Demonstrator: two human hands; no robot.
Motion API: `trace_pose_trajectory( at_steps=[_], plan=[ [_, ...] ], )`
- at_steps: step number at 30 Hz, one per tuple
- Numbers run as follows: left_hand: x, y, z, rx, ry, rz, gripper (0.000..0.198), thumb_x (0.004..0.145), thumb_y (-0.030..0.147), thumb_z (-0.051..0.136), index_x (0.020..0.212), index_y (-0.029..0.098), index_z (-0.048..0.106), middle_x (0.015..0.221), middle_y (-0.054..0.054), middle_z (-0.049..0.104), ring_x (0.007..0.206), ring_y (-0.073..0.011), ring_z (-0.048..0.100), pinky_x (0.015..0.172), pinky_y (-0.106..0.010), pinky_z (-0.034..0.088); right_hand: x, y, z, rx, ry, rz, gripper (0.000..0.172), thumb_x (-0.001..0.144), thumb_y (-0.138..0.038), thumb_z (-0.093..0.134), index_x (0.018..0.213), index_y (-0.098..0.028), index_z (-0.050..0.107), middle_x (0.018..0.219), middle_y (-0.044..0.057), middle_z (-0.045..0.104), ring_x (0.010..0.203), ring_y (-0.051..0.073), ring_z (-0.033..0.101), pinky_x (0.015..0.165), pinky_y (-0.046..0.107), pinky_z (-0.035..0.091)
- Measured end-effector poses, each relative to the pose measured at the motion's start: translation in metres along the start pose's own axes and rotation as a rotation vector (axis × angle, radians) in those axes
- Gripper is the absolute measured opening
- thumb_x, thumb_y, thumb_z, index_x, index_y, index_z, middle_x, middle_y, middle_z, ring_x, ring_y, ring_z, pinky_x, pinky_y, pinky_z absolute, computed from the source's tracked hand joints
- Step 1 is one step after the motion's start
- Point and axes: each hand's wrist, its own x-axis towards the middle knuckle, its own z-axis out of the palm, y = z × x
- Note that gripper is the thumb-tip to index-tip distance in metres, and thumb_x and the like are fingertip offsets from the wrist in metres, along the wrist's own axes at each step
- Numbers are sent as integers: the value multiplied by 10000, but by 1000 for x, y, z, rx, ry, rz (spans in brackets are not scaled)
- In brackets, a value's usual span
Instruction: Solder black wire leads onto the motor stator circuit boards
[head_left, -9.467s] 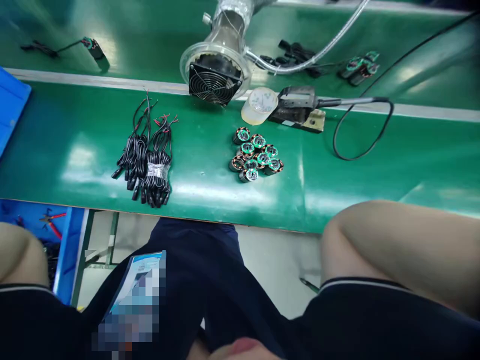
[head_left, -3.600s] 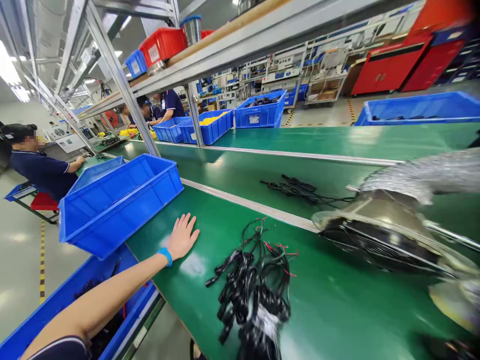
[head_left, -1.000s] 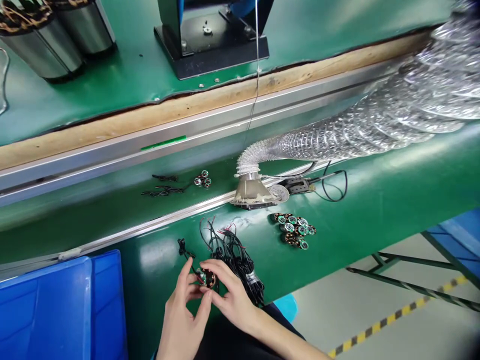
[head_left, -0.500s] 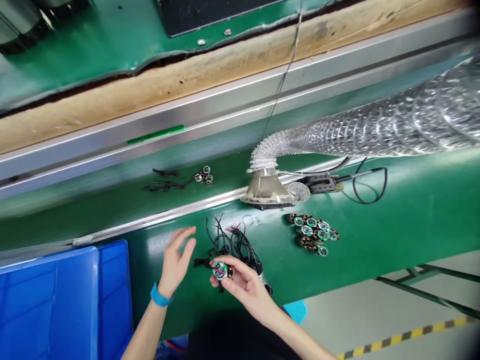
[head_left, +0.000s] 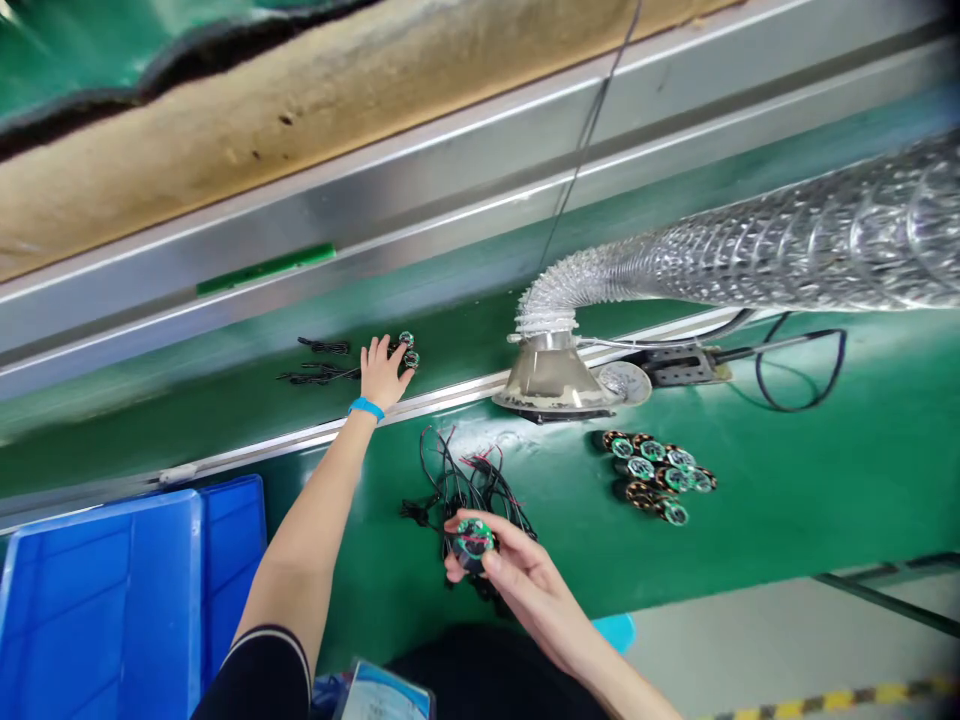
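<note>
One stator (head_left: 472, 541) in right-hand fingers (head_left: 501, 565)

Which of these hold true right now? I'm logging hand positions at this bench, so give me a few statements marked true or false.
1. The right hand holds a small round part with a green board. True.
2. The left hand rests on the blue bin. False: it reaches across the silver rail to the far green belt, at the small round parts beside the black wires.
3. A cluster of round parts lies on the near belt, right of the wire bundle. True.
4. The silver duct ends in a blue funnel. False: its hood is clear and greyish.
</note>
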Motion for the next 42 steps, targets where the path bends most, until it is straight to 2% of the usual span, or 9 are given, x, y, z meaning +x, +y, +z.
trace_pose_trajectory(
  at_steps=[5,7,9,11,13,18,26,30,42],
  plan=[
    [-14,15,-15,-182,26,-24,687,912,275,688,1558,107,526,1691,-170,233,1612,-368,119,1335,-532,11,12,-12,-7,89,38,-45,370,987,-425,664,1351,-361,688,1355,68,622,1018,169,705,943,325,570],
    [-38,31,-35,-335,24,8,625,970,324,624,1544,100,516,1643,-184,322,1556,-310,302,1325,-479,200,16,-14,-11,95,48,-48,366,988,-413,664,1349,-367,694,1371,69,613,1041,181,707,956,342,577],
    [-75,50,-57,-516,-83,91,511,1052,415,499,1457,113,574,1467,-168,537,1318,-213,586,1164,-365,471,19,-13,-15,85,55,-52,362,984,-406,672,1344,-377,699,1376,67,613,1061,193,709,968,360,583],
    [-117,67,-77,-671,-267,198,486,1075,496,461,1336,134,655,1260,-122,671,1114,-155,690,1004,-281,564,23,-11,-17,66,55,-59,361,983,-407,677,1342,-389,701,1336,64,635,1061,194,712,970,370,589],
    [-156,78,-88,-851,-376,259,427,1060,451,537,1302,131,682,1198,-117,681,1056,-134,693,946,-242,568,26,-10,-17,44,49,-68,365,980,-406,684,1345,-395,701,1268,60,662,1047,182,712,970,364,594],
    [-208,81,-85,-871,-187,161,299,975,299,700,1249,185,732,1086,-88,669,981,-113,643,900,-240,542,34,-10,-9,10,21,-74,331,968,-352,704,1297,-369,737,1384,61,604,1066,160,692,986,350,597],
    [-225,79,-85,-841,21,85,205,958,261,712,1149,222,777,1060,-65,665,863,-76,626,745,-199,531,44,1,3,12,-33,-42,333,959,-334,716,1290,-357,744,1361,52,621,1033,142,694,978,329,593],
    [-227,79,-88,-838,40,76,195,960,245,705,1137,215,781,1058,-55,664,813,-51,620,711,-168,527,46,4,4,36,-34,-8,366,952,-366,728,1318,-340,732,1208,62,685,990,144,709,930,307,596],
    [-220,81,-84,-829,4,6,210,967,308,695,1127,224,801,1048,-74,660,848,-86,654,705,-187,554,52,5,2,96,10,52,435,913,-406,767,1326,-279,721,1223,90,686,990,178,706,932,386,598]
  ],
)
